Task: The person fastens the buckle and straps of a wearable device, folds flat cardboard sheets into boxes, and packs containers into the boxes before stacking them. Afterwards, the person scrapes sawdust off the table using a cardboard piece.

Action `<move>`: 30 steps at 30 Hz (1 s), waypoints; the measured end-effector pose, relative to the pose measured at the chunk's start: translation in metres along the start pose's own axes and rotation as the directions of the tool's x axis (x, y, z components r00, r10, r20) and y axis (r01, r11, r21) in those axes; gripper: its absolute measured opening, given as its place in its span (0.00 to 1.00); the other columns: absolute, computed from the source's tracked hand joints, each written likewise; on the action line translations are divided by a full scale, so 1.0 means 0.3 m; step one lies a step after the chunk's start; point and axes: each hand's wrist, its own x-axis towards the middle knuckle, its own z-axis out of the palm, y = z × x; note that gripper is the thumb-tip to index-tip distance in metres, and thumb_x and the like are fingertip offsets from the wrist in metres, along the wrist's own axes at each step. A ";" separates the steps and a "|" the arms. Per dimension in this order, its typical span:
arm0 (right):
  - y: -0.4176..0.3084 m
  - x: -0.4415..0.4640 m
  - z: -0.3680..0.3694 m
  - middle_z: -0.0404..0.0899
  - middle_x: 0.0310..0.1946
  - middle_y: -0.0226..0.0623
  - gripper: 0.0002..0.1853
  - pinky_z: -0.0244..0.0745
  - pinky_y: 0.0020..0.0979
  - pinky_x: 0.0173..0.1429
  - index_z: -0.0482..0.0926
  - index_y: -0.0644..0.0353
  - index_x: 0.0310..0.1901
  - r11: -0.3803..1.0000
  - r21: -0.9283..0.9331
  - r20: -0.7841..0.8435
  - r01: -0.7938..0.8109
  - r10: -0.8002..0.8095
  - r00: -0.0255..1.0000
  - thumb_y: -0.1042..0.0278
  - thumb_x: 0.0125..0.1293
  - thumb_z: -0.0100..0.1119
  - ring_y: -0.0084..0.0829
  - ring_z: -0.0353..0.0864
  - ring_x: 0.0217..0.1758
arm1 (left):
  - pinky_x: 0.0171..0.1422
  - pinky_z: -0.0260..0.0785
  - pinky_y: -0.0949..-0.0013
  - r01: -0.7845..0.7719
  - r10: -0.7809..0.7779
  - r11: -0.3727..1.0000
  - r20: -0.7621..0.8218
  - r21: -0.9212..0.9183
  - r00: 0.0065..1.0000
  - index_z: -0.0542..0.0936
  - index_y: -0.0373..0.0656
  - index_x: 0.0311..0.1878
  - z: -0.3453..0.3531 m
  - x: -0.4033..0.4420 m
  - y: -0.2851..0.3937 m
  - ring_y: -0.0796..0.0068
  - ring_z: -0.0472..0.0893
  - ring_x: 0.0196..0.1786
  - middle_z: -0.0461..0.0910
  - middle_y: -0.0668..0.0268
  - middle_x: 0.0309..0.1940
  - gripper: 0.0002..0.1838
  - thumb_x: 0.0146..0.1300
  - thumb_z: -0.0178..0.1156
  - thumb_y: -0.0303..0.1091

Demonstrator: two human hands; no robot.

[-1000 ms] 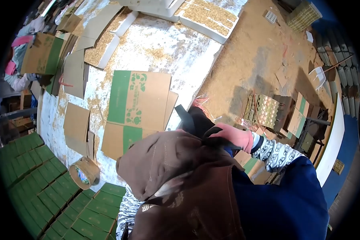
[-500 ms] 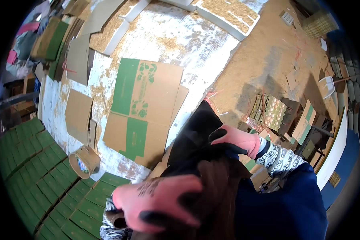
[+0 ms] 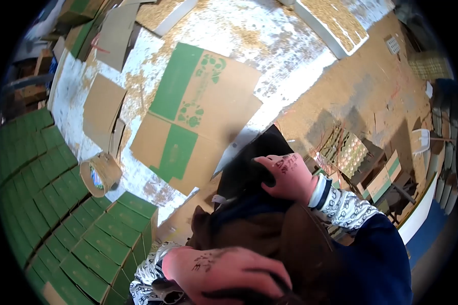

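While the right hand (image 3: pixel 292 178) is over the black cloth (image 3: pixel 257 152) near the middle of the frame, the left hand (image 3: pixel 229 272) is low in the frame, over the brown cloth (image 3: pixel 252 234). The black cloth lies mostly to the left of the right hand, with its pointed corner just above that hand; its long axis slants from this corner down toward the lower left. Of the two, the right hand is clearly nearer to it, touching it by the look of things.

Both hands wear pink gloves with dark palms. The right hand's thumb and forefinger are partly bent, with a dark gap showing between them; whether its other fingers clamp the cloth is hidden. The left hand has its back up and its fingers bent toward the right, their tips blurred against the brown cloth, so its grip cannot be told.

Up and left of the black cloth, a flattened carton (image 3: pixel 229 91) with green printing lies on the white surface (image 3: pixel 295 68). Green cartons (image 3: pixel 94 239) stand packed in rows at the lower left.
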 end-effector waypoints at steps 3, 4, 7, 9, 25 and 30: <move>-0.049 0.095 -0.010 0.77 0.37 0.33 0.25 0.73 0.37 0.36 0.77 0.51 0.49 0.976 -0.142 0.010 0.167 -0.167 0.986 0.51 0.49 0.63 0.34 0.81 0.39 | 0.61 0.61 0.48 0.092 0.016 0.952 -0.347 0.293 0.938 0.70 0.34 0.57 -0.001 -0.010 0.039 0.41 0.70 0.55 0.69 0.43 0.53 0.39 0.45 0.68 0.49; -0.056 0.116 -0.006 0.77 0.37 0.33 0.25 0.74 0.37 0.37 0.77 0.50 0.48 0.974 -0.137 0.056 0.180 -0.174 0.983 0.51 0.48 0.63 0.34 0.81 0.40 | 0.61 0.61 0.48 0.252 -0.031 0.884 -0.487 0.395 0.873 0.69 0.33 0.58 -0.005 -0.017 0.060 0.41 0.70 0.55 0.69 0.44 0.53 0.40 0.44 0.69 0.49; -0.085 0.154 0.000 0.78 0.40 0.33 0.23 0.75 0.35 0.41 0.79 0.47 0.46 0.987 -0.055 0.167 0.150 -0.139 0.976 0.51 0.46 0.64 0.35 0.81 0.43 | 0.64 0.59 0.49 0.776 -0.479 0.498 -0.622 0.388 0.619 0.67 0.33 0.60 -0.029 -0.064 0.103 0.42 0.69 0.58 0.70 0.45 0.53 0.43 0.42 0.69 0.48; -0.053 0.150 0.027 0.78 0.40 0.33 0.21 0.75 0.36 0.41 0.80 0.49 0.43 0.989 0.082 0.119 0.126 -0.135 0.984 0.52 0.45 0.64 0.36 0.80 0.43 | 0.68 0.55 0.51 0.795 -0.657 0.439 -0.454 0.419 0.602 0.65 0.34 0.63 -0.043 -0.109 0.110 0.43 0.66 0.61 0.67 0.44 0.57 0.46 0.41 0.69 0.47; -0.186 0.145 -0.110 0.75 0.39 0.40 0.19 0.73 0.39 0.43 0.76 0.57 0.39 0.915 -0.018 0.050 0.403 -0.402 0.914 0.65 0.42 0.65 0.43 0.75 0.42 | 0.65 0.60 0.58 0.727 -0.802 0.597 -0.235 -0.338 0.549 0.64 0.38 0.63 0.084 -0.107 -0.299 0.50 0.69 0.62 0.71 0.46 0.57 0.27 0.67 0.49 0.47; -0.182 0.148 -0.210 0.79 0.41 0.38 0.19 0.75 0.33 0.46 0.78 0.58 0.45 0.936 0.264 0.255 0.232 -0.300 0.919 0.74 0.46 0.61 0.38 0.78 0.46 | 0.61 0.62 0.55 0.708 -0.707 0.679 -0.433 -0.195 0.559 0.69 0.40 0.56 0.136 -0.090 -0.247 0.46 0.71 0.55 0.73 0.45 0.50 0.26 0.62 0.56 0.48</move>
